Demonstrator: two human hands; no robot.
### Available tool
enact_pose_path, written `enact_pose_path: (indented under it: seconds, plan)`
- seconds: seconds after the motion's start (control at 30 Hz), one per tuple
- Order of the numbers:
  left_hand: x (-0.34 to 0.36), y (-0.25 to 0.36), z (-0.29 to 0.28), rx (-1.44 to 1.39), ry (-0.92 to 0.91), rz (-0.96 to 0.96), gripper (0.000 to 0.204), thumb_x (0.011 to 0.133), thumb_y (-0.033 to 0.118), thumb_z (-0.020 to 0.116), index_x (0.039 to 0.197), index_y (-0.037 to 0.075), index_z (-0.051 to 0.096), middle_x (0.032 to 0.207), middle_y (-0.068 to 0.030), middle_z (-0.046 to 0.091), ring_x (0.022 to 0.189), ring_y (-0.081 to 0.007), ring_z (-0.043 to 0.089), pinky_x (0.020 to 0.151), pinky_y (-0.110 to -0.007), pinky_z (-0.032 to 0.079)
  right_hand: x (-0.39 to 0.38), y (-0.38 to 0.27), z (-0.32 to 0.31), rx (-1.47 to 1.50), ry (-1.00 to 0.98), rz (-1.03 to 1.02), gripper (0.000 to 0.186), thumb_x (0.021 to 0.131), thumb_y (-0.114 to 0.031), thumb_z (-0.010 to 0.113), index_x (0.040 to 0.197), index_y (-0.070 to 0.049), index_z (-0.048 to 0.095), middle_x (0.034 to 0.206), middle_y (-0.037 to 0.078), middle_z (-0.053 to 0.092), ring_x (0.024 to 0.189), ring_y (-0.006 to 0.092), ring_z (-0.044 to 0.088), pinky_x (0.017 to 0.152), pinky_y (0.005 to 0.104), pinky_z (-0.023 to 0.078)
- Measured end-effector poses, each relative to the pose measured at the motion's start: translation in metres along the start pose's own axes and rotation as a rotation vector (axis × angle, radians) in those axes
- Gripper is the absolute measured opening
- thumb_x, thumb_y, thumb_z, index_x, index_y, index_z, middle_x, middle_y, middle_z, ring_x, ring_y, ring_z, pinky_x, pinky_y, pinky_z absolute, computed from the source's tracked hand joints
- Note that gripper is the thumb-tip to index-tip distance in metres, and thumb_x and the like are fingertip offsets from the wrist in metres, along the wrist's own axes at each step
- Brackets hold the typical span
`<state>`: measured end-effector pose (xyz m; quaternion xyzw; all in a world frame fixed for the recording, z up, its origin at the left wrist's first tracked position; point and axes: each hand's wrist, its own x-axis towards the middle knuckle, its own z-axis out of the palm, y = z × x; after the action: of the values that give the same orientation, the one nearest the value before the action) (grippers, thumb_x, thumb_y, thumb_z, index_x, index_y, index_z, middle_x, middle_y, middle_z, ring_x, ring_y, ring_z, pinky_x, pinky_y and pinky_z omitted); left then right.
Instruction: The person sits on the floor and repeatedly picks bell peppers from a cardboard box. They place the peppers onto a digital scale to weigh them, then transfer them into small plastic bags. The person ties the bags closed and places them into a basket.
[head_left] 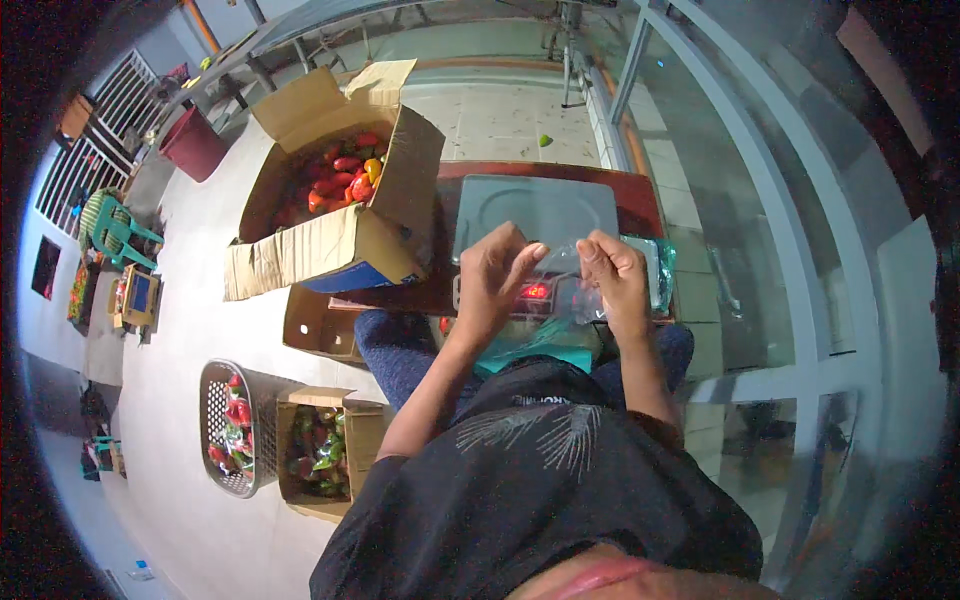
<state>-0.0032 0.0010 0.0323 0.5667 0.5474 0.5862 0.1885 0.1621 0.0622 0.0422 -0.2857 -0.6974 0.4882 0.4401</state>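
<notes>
A clear plastic bag [568, 292] stretches between my two hands, and its thin film is hard to trace. My left hand [492, 268] is closed, thumb against the fingers, at what looks like one side of the bag's mouth. On the other side my right hand [616, 276] pinches the film too. Both are raised over the near edge of a weighing scale [540, 200] with a grey platform and a lit red display [535, 292]. The platform bears nothing. The scale stands on a dark red table [640, 200] before my knees.
Left on the table, an open cardboard box [300, 250] holds red peppers [345, 180] and a yellow one. Clear plastic packs [665, 265] lie at the table's right. A plastic basket [262, 450] and a smaller box [365, 430] of bagged peppers stand on the floor. Glass panels line the right.
</notes>
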Motion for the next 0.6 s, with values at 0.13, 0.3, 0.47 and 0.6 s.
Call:
enact_pose_path:
  seconds: [0.13, 0.3, 0.47, 0.6]
  plan:
    - [0.001, -0.006, -0.002, -0.147, 0.032, -0.076, 0.025, 0.09, 0.016, 0.06, 0.072, 0.001, 0.052, 0.063, 0.002, 0.046, 0.06, -0.0073, 0.038, 0.053, -0.025, 0.034, 0.0, 0.003, -0.007, 0.093, -0.018, 0.11, 0.036, 0.093, -0.032, 0.057, 0.07, -0.005, 0.055, 0.061, -0.002, 0.053, 0.054, 0.0047, 0.044, 0.047, 0.0209, 0.032]
    - [0.001, -0.002, 0.0, -0.287, -0.039, -0.11, 0.022, 0.09, 0.017, 0.061, 0.076, 0.001, 0.054, 0.069, 0.0004, 0.051, 0.062, -0.0073, 0.044, 0.055, -0.024, 0.038, 0.002, -0.002, -0.016, -0.098, -0.007, -0.009, 0.022, 0.086, -0.026, 0.063, 0.087, -0.004, 0.063, 0.075, 0.002, 0.059, 0.068, 0.0095, 0.052, 0.062, 0.0241, 0.041]
    - [0.0, -0.006, 0.0, 0.0, -0.058, -0.043, 0.022, 0.086, 0.016, 0.065, 0.077, 0.0, 0.055, 0.064, -0.0022, 0.05, 0.06, -0.0089, 0.046, 0.053, -0.026, 0.038, 0.007, -0.02, -0.02, -0.6, -0.046, -0.37, 0.024, 0.079, -0.022, 0.068, 0.097, -0.005, 0.065, 0.089, 0.006, 0.062, 0.088, 0.0211, 0.056, 0.085, 0.0338, 0.041]
    - [0.003, -0.005, 0.002, 0.04, -0.074, 0.045, 0.02, 0.083, 0.016, 0.067, 0.078, 0.0, 0.056, 0.063, -0.0032, 0.051, 0.061, -0.0085, 0.047, 0.053, -0.026, 0.038, 0.014, -0.013, -0.007, -0.387, -0.236, -0.23, 0.018, 0.083, -0.019, 0.066, 0.089, -0.002, 0.062, 0.081, 0.004, 0.061, 0.081, 0.0154, 0.055, 0.078, 0.0296, 0.042]
